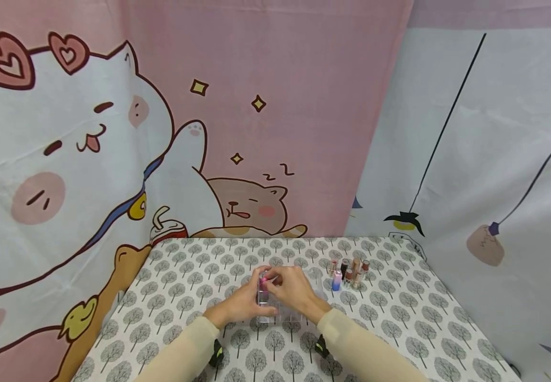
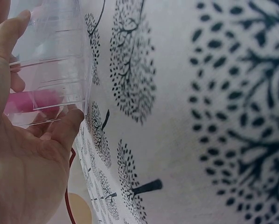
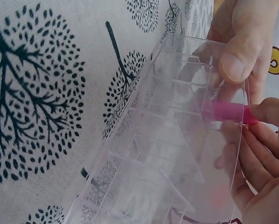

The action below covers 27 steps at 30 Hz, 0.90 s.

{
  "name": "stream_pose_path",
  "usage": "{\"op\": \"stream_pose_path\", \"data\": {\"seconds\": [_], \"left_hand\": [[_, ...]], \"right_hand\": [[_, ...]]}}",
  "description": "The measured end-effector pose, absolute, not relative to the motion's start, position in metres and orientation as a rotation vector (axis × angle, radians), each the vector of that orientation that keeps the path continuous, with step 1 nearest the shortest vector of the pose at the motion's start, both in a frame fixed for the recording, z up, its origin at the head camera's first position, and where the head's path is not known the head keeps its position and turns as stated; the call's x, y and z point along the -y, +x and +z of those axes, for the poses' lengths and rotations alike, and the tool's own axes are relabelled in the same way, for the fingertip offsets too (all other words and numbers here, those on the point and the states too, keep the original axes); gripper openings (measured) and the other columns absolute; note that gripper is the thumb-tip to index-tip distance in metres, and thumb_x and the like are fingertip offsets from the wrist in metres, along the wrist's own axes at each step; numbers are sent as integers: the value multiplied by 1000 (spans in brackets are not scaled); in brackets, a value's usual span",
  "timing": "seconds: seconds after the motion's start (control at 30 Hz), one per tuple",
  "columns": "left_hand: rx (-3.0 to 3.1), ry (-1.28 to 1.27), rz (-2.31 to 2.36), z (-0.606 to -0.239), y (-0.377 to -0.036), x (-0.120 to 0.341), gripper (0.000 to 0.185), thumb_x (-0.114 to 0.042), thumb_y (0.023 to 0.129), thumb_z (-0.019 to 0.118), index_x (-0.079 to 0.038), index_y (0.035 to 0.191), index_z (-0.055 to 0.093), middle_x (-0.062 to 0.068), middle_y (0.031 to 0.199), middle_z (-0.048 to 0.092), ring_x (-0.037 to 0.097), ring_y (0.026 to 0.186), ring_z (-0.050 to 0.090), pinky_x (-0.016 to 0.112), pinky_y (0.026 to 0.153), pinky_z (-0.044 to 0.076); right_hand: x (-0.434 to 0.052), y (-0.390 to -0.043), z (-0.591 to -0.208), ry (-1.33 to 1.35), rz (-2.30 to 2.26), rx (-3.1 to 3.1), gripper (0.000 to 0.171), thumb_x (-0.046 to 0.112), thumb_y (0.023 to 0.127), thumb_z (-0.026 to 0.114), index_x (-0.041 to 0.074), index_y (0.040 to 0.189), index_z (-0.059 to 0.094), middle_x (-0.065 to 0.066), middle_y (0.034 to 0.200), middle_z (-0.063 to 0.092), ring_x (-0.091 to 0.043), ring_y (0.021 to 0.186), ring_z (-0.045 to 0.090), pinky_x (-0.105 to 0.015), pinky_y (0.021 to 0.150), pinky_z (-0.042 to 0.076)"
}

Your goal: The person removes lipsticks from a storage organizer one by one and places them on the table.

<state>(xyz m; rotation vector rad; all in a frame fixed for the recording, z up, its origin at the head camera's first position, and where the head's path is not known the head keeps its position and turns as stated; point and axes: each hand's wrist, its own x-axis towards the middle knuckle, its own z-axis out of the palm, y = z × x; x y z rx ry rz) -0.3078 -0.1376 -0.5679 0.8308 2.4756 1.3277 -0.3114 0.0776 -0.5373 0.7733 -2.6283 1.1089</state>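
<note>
Two hands meet over a clear plastic organizer that lies near the middle of the desk, on the tree-printed cloth. The left hand grips the end of the organizer, with the thumb on its wall and the fingers curled around it. The right hand pinches a pink tube between its fingertips and holds it at the top of one compartment, partly inside. It is the only piece I can see at the organizer; the other compartments look empty in the right wrist view. A small group of bottles stands well apart, toward the far right edge of the desk. So I judge the filling is only at its beginning, and nearly all pieces are left outside.
</note>
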Motion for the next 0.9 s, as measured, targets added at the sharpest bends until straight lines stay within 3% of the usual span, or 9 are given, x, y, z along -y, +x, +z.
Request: {"op": "stream_pose_path", "data": {"seconds": [0.33,0.6,0.9], "left_hand": [[-2502,835,1316,-569,-308,138,120,-41,96,98,-31,182,15,19,166,66,34,137,76,61,121,62],[-2527,849,1304,-567,-308,136,121,-40,97,98,-24,183,15,21,172,61,39,146,71,66,126,57],[-2543,839,1289,-568,-309,136,122,-41,96,98,-26,183,15,23,173,59,44,146,70,69,125,56]], "right_hand": [[-82,-308,-535,790,1181,2583,17,12,105,87,5,121,86,-14,109,90,-22,94,88,-16,80,68],[-85,-307,-530,781,1187,2545,16,11,106,85,5,121,85,-13,110,90,-23,95,88,-17,81,68],[-89,-307,-526,774,1206,2516,14,12,105,86,7,118,85,-11,108,90,-22,93,87,-19,81,69]]}}
